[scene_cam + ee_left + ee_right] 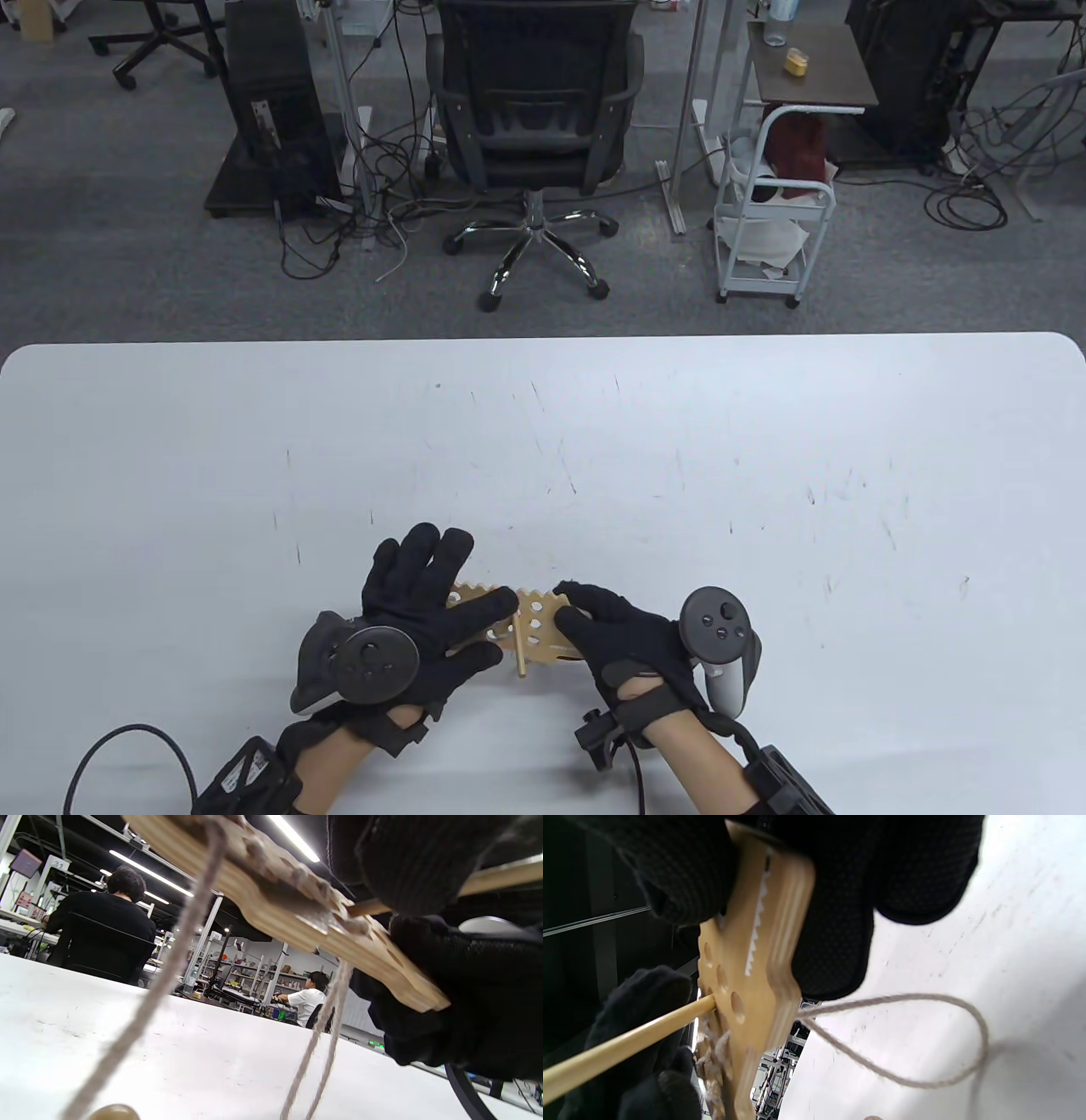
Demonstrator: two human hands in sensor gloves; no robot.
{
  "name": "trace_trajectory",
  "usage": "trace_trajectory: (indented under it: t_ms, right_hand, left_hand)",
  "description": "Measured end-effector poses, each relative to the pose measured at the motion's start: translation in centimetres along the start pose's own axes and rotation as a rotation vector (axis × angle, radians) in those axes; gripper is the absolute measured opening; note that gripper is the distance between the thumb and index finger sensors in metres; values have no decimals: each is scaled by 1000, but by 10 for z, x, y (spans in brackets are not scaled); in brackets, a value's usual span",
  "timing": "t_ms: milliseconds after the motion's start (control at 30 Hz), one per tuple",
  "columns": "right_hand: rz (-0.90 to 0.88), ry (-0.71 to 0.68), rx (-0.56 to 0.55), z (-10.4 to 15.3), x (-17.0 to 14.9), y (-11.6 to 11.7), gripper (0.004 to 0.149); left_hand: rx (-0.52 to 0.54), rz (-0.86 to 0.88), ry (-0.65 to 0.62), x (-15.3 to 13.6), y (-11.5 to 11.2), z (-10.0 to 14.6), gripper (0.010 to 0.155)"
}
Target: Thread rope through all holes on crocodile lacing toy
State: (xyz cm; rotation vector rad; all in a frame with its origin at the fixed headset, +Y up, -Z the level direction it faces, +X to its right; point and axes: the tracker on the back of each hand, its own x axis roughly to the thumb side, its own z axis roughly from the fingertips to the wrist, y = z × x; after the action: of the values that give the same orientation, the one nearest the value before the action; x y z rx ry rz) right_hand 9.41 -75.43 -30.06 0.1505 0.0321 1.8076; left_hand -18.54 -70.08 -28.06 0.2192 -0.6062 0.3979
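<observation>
The wooden crocodile lacing toy (543, 615) is held a little above the white table (679, 441) near its front edge. My right hand (570, 607) grips its right end, the toothed snout (755, 976), between fingers (840, 921) and thumb. My left hand (502, 626) lies spread over the toy's left part, and its thumb and index finger pinch the wooden needle (518, 654) that pokes through a hole (712, 1001). Beige rope (169, 955) laced through the left holes hangs under the toy (275, 899) and loops on the table (925, 1082).
Beyond the table's far edge stand a black office chair (534, 110) and a white cart (772, 221). Two people sit at desks in the background of the left wrist view, one in black (106, 929), one in white (309, 1001).
</observation>
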Motion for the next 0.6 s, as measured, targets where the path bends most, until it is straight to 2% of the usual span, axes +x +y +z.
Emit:
trace_trajectory:
  t_ms: [233,367,600]
  right_hand:
    - [5,0,39,1,1,6,45]
    - [28,4,67,0,0,9,45]
    - [53,-1,59,0,1,8,45]
  left_hand:
    - [11,-25,-32,9,-4,0,54]
    - [2,46,-33,6,-6,-1,45]
    - [15,143,-22,-2,-6,0,44]
